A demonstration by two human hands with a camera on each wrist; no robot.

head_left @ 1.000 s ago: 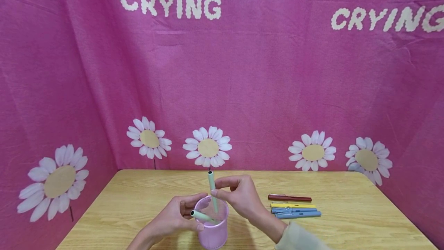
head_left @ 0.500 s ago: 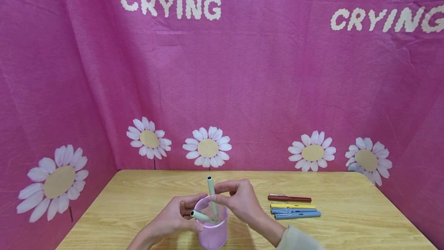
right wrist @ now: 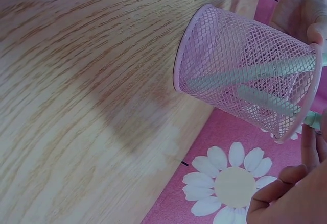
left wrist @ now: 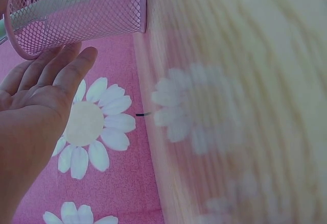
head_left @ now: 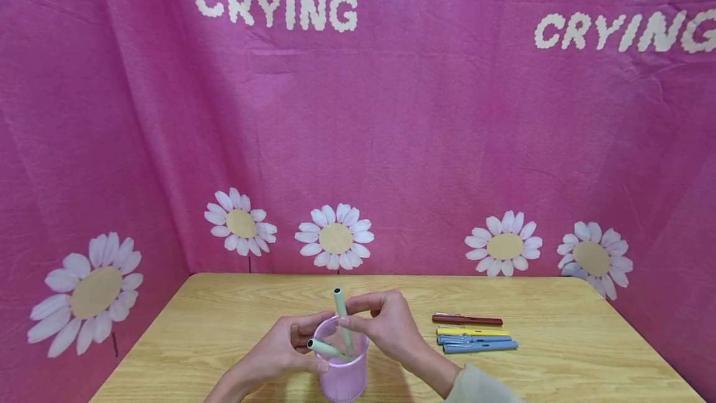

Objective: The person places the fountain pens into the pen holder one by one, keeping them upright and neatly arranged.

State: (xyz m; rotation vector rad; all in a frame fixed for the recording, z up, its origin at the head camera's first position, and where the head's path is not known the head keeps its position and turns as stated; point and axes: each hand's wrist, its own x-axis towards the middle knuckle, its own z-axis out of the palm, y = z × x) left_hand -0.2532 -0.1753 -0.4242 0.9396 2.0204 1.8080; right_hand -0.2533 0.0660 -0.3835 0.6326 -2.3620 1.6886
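A pink mesh pen cup (head_left: 344, 383) stands upright on the table. My left hand (head_left: 276, 348) holds it at the rim, thumb on the near side and fingers on the far side. Between thumb and fingers, my right hand (head_left: 391, 326) pinches a pale green pen (head_left: 339, 303) whose lower part is inside the cup. A second pale green pen (head_left: 325, 349) leans in the cup toward the left hand. Through the mesh in the right wrist view, the leaning pen (right wrist: 250, 73) reaches the cup's bottom, while the pinched pen (right wrist: 268, 100) ends short of it.
Right of the cup lie a dark red pen (head_left: 467, 319), a yellow pen (head_left: 481, 331) and blue pens (head_left: 481, 346), side by side on the wooden table (head_left: 582, 353). Pink cloth (head_left: 414, 142) printed with daisies hangs behind the table and at both sides.
My right hand has lowered slightly, and the pen it pinches has gone deeper into the cup. The left hand and the cup have stayed in place.
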